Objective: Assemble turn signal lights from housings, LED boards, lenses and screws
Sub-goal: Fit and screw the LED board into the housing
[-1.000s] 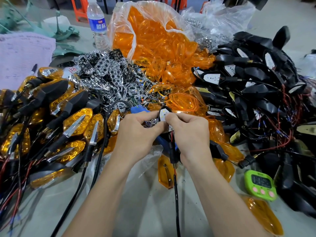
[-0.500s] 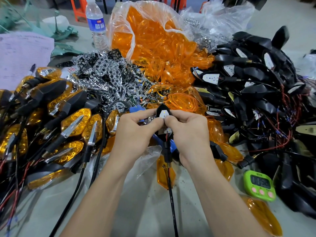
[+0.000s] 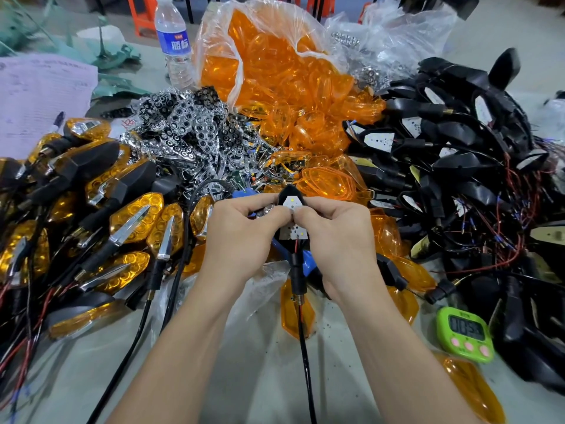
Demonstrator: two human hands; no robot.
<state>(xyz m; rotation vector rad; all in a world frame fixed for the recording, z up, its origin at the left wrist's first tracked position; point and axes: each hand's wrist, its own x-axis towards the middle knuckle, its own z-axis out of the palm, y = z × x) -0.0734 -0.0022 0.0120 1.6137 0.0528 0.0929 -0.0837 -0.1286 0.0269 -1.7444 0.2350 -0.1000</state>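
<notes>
Both hands hold one black housing (image 3: 287,191) with a white LED board (image 3: 293,203) seated in it, at the centre of the view. My left hand (image 3: 241,231) grips its left side and my right hand (image 3: 333,237) its right side. Both thumbs press on the board's middle. The housing's black stem and cable (image 3: 301,301) hang down toward me. A chrome reflector piece (image 3: 266,211) shows under my left fingers.
Finished amber lights (image 3: 134,221) pile up at left, chrome reflectors (image 3: 183,130) behind, a bag of orange lenses (image 3: 275,65) at the back, black housings with boards (image 3: 458,148) at right. A green timer (image 3: 464,338), water bottle (image 3: 174,41) and papers (image 3: 39,90) also lie here.
The housing has been turned slightly and tipped nose-up. Both thumbs have slid together onto the board's middle. The hands stay in the same place.
</notes>
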